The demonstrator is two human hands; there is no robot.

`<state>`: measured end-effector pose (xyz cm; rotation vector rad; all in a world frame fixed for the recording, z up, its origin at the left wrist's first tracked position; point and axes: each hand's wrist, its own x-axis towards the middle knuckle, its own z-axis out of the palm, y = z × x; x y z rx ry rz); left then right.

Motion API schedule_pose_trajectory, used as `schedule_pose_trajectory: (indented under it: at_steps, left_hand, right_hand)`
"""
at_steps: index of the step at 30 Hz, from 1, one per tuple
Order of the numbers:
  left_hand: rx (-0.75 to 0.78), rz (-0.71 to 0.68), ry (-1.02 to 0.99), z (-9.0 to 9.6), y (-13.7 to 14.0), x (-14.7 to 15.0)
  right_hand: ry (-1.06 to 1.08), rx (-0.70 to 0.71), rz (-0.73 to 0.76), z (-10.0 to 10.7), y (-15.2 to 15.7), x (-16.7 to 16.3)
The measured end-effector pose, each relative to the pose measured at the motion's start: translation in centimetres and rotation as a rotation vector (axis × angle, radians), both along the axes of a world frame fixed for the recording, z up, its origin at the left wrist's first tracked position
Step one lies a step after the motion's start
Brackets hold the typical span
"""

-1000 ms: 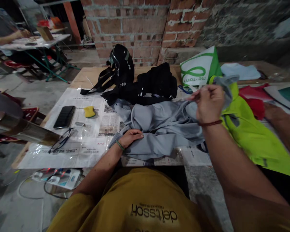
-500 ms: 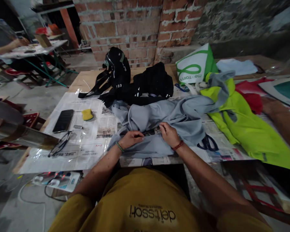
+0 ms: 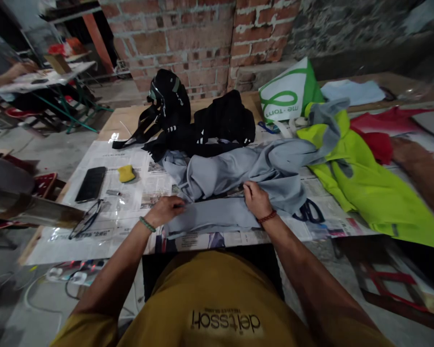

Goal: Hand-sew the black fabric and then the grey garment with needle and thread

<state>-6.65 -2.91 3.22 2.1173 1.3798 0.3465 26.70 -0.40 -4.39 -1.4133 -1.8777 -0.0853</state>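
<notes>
Head cam: you've got the gray cloth [image 3: 217,174] bunched on the newspaper-covered table [image 3: 104,241] right in front of you, with a flatter strip along the near side. Your left hand [image 3: 166,210] is at that strip's left end, fingers curled in close together; can't make out if they're pinching fabric. Your right hand [image 3: 257,200] sits at the other end, fingers bunched too, same deal on the pinch. Dark blue handles [image 3: 314,212] poke out by the cloth, right of your wrist, near the lime garment [image 3: 372,183].
</notes>
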Motion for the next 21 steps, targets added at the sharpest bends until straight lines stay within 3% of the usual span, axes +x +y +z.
schedule_pose_trajectory:
  at_steps: [5,8,10,12,16,21]
  left_hand:
    - [-0.064,0.079,-0.012,-0.1,0.0,-3.8]
    - [0.168,0.150,0.071,-0.3,0.6,-4.0]
    - [0.384,0.189,0.068,-0.1,0.9,-2.6]
    - [0.474,0.160,-0.033,0.2,1.1,-0.1]
    - [0.396,-0.002,-0.206,0.1,1.3,6.2]
    - [0.341,-0.062,-0.038,-1.8,1.4,10.7]
  right_hand:
    - [0.020,-0.018,0.017,0.1,0.0,0.1]
    - [0.032,-0.024,0.012,-0.1,0.0,0.1]
    - [0.035,-0.032,0.004,-0.2,0.0,0.1]
    - [0.040,-0.047,0.002,-0.2,0.0,0.1]
    - [0.063,-0.068,0.012,-0.1,-0.1,0.1]
    - [0.058,-0.076,-0.004,0.1,-0.2,0.1]
